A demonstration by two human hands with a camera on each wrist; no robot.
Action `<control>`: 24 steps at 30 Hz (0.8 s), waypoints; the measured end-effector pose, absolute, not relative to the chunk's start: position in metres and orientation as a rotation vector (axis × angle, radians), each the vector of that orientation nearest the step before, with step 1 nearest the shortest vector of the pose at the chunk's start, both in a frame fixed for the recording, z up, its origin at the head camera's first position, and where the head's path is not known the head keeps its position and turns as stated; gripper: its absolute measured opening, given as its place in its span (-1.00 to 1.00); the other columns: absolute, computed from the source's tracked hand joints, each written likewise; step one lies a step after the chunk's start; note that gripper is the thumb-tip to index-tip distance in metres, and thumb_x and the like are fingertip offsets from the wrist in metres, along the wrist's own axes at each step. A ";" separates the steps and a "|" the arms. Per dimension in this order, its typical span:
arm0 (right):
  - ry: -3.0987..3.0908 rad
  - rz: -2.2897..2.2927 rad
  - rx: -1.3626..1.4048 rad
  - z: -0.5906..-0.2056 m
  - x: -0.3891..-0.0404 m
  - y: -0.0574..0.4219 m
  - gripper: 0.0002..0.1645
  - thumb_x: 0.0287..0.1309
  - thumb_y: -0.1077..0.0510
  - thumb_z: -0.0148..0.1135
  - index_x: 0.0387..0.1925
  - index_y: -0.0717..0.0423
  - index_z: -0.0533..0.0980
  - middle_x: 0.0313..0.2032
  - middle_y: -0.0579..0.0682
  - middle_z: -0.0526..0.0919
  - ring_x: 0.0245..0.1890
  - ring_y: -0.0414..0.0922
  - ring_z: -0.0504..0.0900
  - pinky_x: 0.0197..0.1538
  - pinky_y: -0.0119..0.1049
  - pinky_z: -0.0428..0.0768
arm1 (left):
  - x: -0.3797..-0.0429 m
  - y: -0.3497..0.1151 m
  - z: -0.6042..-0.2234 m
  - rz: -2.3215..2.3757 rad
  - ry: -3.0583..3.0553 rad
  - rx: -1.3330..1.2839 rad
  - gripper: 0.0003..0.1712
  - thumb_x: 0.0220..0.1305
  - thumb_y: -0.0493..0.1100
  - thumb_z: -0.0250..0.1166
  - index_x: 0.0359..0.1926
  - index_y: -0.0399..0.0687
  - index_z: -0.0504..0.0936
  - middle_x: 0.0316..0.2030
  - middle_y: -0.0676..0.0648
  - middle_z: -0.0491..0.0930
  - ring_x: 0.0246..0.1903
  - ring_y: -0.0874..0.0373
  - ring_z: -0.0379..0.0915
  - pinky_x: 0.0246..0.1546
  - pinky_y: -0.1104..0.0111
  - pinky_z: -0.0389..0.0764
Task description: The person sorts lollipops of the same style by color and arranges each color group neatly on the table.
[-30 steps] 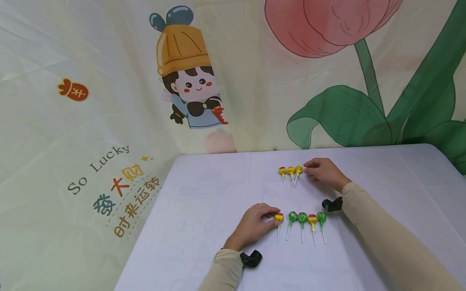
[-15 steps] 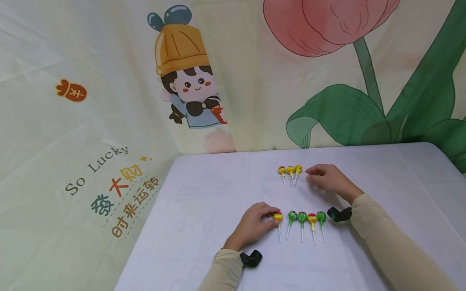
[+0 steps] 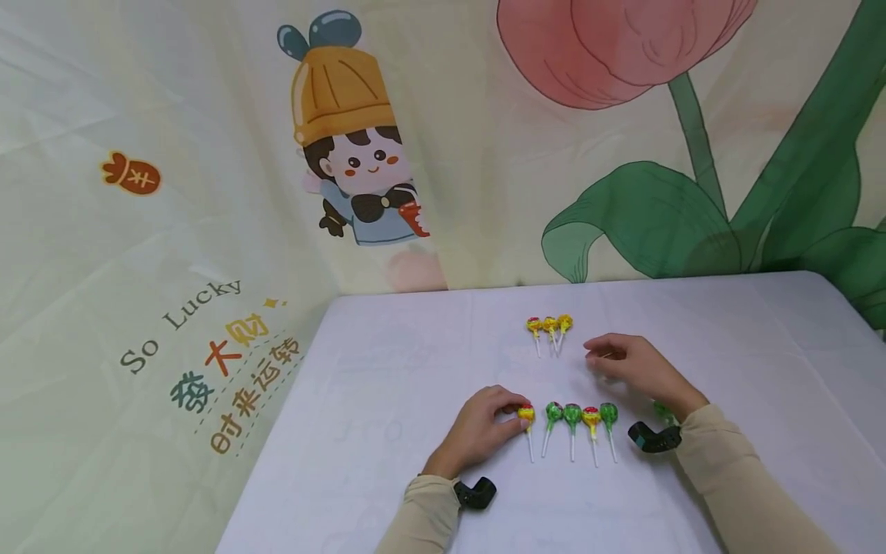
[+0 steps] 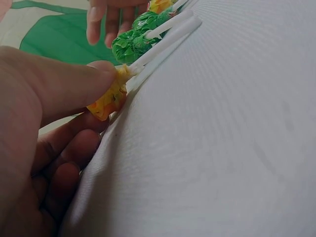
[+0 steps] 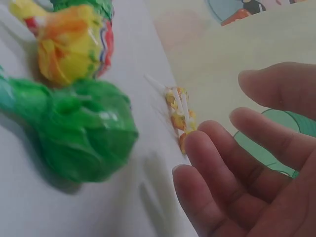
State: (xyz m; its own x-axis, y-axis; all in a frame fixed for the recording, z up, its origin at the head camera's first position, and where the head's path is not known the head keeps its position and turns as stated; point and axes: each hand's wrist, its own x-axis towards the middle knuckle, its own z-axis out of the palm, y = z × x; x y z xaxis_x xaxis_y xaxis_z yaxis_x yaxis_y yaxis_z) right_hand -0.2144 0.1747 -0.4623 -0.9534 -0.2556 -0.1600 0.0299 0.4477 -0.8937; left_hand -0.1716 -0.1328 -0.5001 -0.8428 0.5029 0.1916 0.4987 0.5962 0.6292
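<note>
My left hand (image 3: 477, 431) pinches the head of a yellow lollipop (image 3: 526, 414) between thumb and fingers, its white stick pointing toward me. In the left wrist view the thumb presses on the yellow wrapper (image 4: 106, 101) close over the cloth. Right of it lies a row of lollipops, two green (image 3: 554, 412), one yellow (image 3: 591, 418) and another green (image 3: 608, 414). My right hand (image 3: 640, 368) hovers beyond the row's right end, fingers loosely spread and holding nothing. In the right wrist view, the nearest green lollipop (image 5: 89, 131) lies beside those fingers.
Three yellow lollipops (image 3: 550, 326) lie grouped farther back on the white-covered table (image 3: 415, 362). Something green (image 3: 662, 412) shows partly behind the right wrist, mostly hidden. A printed backdrop (image 3: 477, 177) rises behind the table's far edge.
My right hand has drawn back from the far yellow group, toward me and slightly right. The green thing by its wrist has come into sight. The left hand stays on its lollipop, whose stick has swung slightly right.
</note>
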 end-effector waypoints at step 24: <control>2.616 -1.391 -0.247 -0.481 -0.182 0.167 -0.56 0.33 -0.01 0.29 0.14 0.13 0.57 0.00 0.00 0.66 0.00 -0.02 0.59 0.08 -0.04 0.59 | -0.172 -0.133 -0.502 1.183 2.758 0.791 -0.75 0.26 0.04 0.40 -0.04 0.24 0.72 -0.22 0.29 0.59 -0.18 0.34 0.45 -0.09 0.38 0.49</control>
